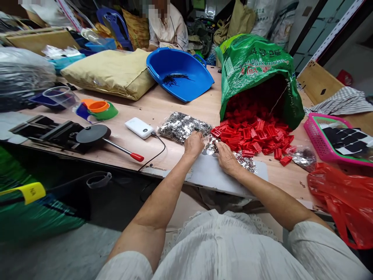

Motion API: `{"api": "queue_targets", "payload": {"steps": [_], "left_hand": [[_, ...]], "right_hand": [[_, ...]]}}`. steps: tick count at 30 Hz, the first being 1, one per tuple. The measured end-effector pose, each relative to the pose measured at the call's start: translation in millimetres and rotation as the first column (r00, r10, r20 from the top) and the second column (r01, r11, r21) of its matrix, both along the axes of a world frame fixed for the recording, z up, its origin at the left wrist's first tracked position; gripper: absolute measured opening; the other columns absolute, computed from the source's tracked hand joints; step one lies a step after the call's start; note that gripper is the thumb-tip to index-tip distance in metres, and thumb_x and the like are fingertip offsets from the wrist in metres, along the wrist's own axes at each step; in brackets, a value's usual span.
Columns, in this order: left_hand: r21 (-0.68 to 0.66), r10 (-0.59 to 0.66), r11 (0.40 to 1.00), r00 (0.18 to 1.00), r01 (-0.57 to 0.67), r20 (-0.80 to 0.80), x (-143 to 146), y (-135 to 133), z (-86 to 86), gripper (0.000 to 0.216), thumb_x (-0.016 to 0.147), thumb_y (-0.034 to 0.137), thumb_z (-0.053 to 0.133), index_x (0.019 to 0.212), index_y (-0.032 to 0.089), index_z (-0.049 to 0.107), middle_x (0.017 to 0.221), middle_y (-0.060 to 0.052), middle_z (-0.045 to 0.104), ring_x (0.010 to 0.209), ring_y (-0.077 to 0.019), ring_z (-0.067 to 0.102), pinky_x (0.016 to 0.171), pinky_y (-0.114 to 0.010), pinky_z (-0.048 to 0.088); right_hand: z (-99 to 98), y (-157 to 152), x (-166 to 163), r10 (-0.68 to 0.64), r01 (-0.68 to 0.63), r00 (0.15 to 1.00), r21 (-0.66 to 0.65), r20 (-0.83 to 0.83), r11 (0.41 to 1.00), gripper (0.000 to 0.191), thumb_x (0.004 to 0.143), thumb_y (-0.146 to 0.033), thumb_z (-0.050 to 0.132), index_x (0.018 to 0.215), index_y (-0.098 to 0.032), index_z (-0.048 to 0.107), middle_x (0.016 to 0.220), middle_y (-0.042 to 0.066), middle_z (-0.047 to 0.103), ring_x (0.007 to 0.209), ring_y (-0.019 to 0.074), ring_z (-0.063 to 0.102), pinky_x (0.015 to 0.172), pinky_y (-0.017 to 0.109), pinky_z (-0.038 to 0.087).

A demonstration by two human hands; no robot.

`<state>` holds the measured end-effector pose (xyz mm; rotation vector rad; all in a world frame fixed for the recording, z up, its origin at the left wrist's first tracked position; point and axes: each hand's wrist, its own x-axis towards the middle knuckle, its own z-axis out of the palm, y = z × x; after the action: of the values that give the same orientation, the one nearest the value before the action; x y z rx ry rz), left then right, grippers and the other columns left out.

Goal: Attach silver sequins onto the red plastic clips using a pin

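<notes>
A clear plastic bag point(180, 125) full of small shiny metal pieces lies on the table. My left hand point(194, 143) is closed at its near right corner, the fingers pinched on the plastic. Loose metal pieces point(246, 162) are heaped on a pale board point(201, 171) at the table's front edge. My right hand point(229, 158) rests among them, its fingers curled together beside more shiny bits; what they hold is hidden. Just behind it, many red plastic parts point(256, 134) spill from a green woven sack point(253, 66).
A lever press point(78, 134) and a white power bank point(140, 127) with a cable sit left. Behind are a blue scoop-shaped basin point(180, 74) and a brown paper package point(110, 74). Right are a pink basket point(326, 142) and a red bag point(340, 198). A person point(171, 27) sits opposite.
</notes>
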<state>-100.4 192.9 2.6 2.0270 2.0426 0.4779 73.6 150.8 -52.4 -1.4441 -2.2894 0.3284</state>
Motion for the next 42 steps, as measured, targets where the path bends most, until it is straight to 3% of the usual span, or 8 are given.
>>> {"api": "queue_targets", "payload": {"steps": [7, 16, 23, 30, 35, 42], "left_hand": [[0.084, 0.026, 0.996, 0.999, -0.029, 0.037, -3.8, 6.2, 7.4, 0.021, 0.091, 0.022, 0.05, 0.099, 0.016, 0.068, 0.109, -0.011, 0.066, 0.097, -0.0224, 0.062, 0.087, -0.03, 0.045], [0.122, 0.037, 0.992, 0.998, -0.043, 0.046, -6.5, 12.6, 5.9, 0.017, 0.09, 0.024, 0.053, 0.092, 0.017, 0.069, 0.105, -0.011, 0.068, 0.095, -0.0226, 0.064, 0.084, -0.03, 0.046], [0.137, 0.052, 0.989, 0.998, -0.058, 0.042, -8.0, 14.7, 4.5, 0.016, 0.089, 0.025, 0.055, 0.089, 0.02, 0.069, 0.103, -0.008, 0.069, 0.095, -0.0218, 0.065, 0.085, -0.029, 0.047], [0.138, 0.047, 0.989, 0.998, -0.052, 0.039, -8.3, 14.4, 5.2, 0.015, 0.089, 0.024, 0.055, 0.086, 0.02, 0.069, 0.101, -0.008, 0.069, 0.093, -0.0212, 0.065, 0.085, -0.029, 0.047], [0.134, 0.045, 0.99, 0.998, -0.05, 0.039, -8.0, 13.8, 5.9, 0.014, 0.088, 0.023, 0.055, 0.087, 0.019, 0.069, 0.101, -0.008, 0.069, 0.094, -0.0211, 0.065, 0.085, -0.029, 0.047], [0.135, 0.041, 0.99, 0.998, -0.046, 0.039, -8.2, 13.0, 6.3, 0.016, 0.089, 0.024, 0.054, 0.088, 0.019, 0.069, 0.099, -0.008, 0.07, 0.093, -0.0209, 0.065, 0.084, -0.03, 0.047]], "right_hand": [[-6.3, 10.0, -12.5, -0.054, 0.05, 0.997, -0.058, -0.061, 0.997, 0.076, 0.09, -0.042, 0.057, 0.151, -0.012, 0.024, 0.155, 0.022, 0.025, 0.147, 0.0316, 0.019, 0.118, 0.051, 0.023], [5.7, 28.3, -36.0, -0.079, 0.083, 0.993, -0.036, 0.085, 0.996, 0.067, 0.09, -0.055, 0.052, 0.147, -0.024, 0.037, 0.155, 0.015, 0.028, 0.142, 0.0374, 0.021, 0.11, 0.056, 0.026], [12.8, 37.0, -49.5, -0.19, 0.221, 0.964, -0.163, 0.185, 0.962, 0.074, 0.089, -0.065, 0.045, 0.152, -0.032, 0.025, 0.162, 0.007, 0.015, 0.145, 0.0397, 0.012, 0.11, 0.062, 0.021], [12.9, 51.7, -49.1, -0.158, 0.2, 0.966, -0.203, 0.206, 0.958, 0.074, 0.089, -0.067, 0.041, 0.153, -0.031, 0.026, 0.163, 0.004, 0.012, 0.146, 0.0419, 0.005, 0.11, 0.062, 0.021], [8.3, 59.5, -44.3, -0.143, 0.179, 0.972, -0.196, 0.185, 0.964, 0.072, 0.09, -0.064, 0.042, 0.15, -0.025, 0.034, 0.16, 0.007, 0.023, 0.143, 0.0424, 0.014, 0.11, 0.059, 0.024], [3.6, 52.7, -37.4, -0.121, 0.123, 0.988, -0.017, 0.096, 0.992, 0.043, 0.094, -0.04, 0.049, 0.133, -0.024, 0.054, 0.14, 0.009, 0.048, 0.127, 0.0298, 0.036, 0.101, 0.044, 0.038]]}}
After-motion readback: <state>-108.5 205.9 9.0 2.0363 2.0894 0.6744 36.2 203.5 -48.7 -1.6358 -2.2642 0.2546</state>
